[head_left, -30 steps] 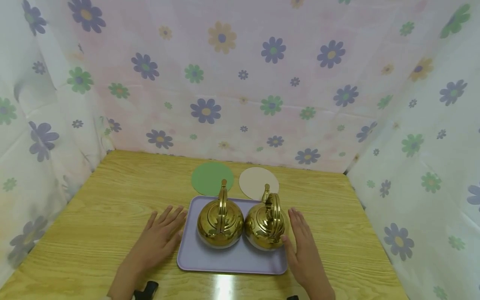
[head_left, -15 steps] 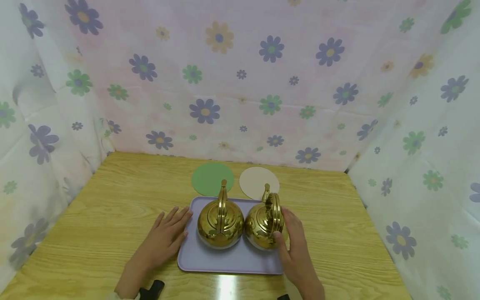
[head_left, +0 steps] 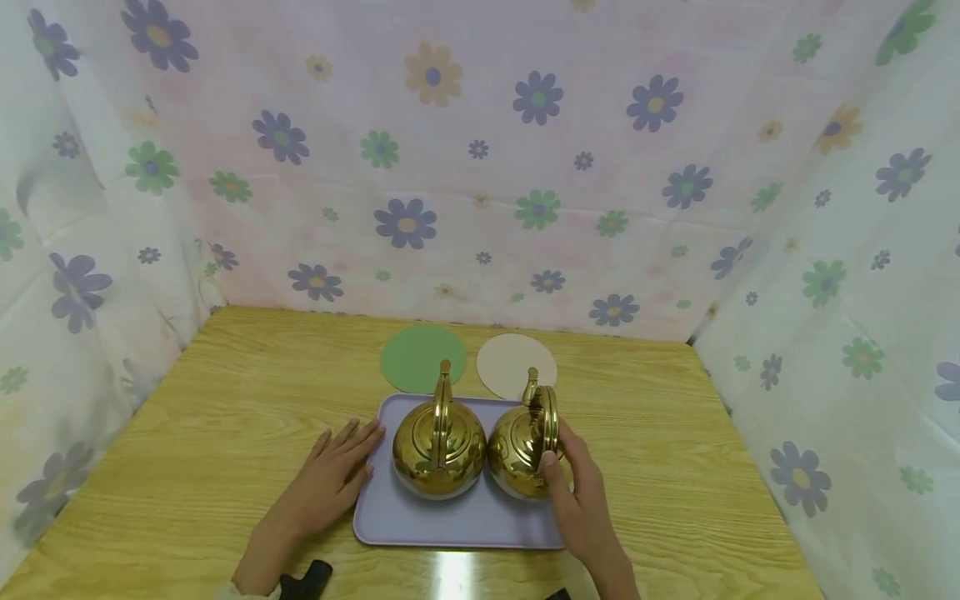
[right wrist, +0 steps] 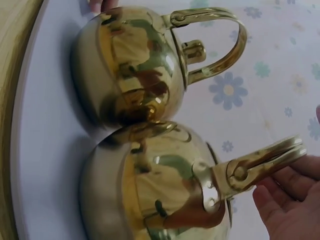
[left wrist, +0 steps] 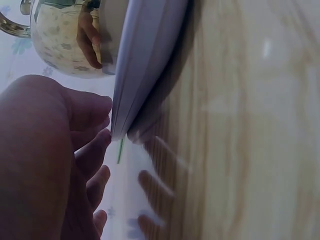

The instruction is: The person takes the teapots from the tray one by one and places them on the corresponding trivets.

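At lower centre of the head view, a right hand (head_left: 577, 492) curls thumb and fingers around the right gold kettle (head_left: 521, 454) at its handle, on a lilac tray (head_left: 457, 521). The left hand (head_left: 330, 479) lies flat, fingers spread, touching the tray's left edge.

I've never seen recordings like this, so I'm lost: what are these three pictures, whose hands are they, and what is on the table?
A person wears three cameras: one on the head, one on each wrist. The head view shows a wooden table with a lilac tray bearing two golden kettles. The left hand lies flat at the tray's left edge, by the left kettle. The right hand touches the right kettle near its handle; a firm grip isn't clear. Behind lie a green disc and a cream disc. The wrist views show the same things close up.
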{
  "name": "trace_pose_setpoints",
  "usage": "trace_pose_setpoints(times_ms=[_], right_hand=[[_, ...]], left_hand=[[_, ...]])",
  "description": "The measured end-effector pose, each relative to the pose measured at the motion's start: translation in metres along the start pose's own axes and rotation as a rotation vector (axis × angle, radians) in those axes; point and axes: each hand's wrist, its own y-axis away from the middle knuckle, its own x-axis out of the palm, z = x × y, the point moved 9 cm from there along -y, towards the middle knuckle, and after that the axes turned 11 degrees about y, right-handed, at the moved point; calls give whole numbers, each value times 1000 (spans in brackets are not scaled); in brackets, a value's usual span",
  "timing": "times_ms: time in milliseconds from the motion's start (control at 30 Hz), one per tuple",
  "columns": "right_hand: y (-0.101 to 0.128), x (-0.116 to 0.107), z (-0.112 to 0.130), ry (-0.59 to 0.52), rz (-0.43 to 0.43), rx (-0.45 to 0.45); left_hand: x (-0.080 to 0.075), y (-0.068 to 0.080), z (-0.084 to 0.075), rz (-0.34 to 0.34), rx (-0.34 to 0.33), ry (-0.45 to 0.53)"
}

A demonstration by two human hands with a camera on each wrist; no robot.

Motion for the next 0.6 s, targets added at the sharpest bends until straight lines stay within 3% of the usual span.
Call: trace_pose_setpoints(times_ms=[267, 600], right_hand=[[-10, -2, -4, -245, 21, 130], [-17, 0, -16, -342, 129, 292]], left_hand=[[3, 0, 4, 7, 4, 40], [3, -1, 8, -5, 13, 85]])
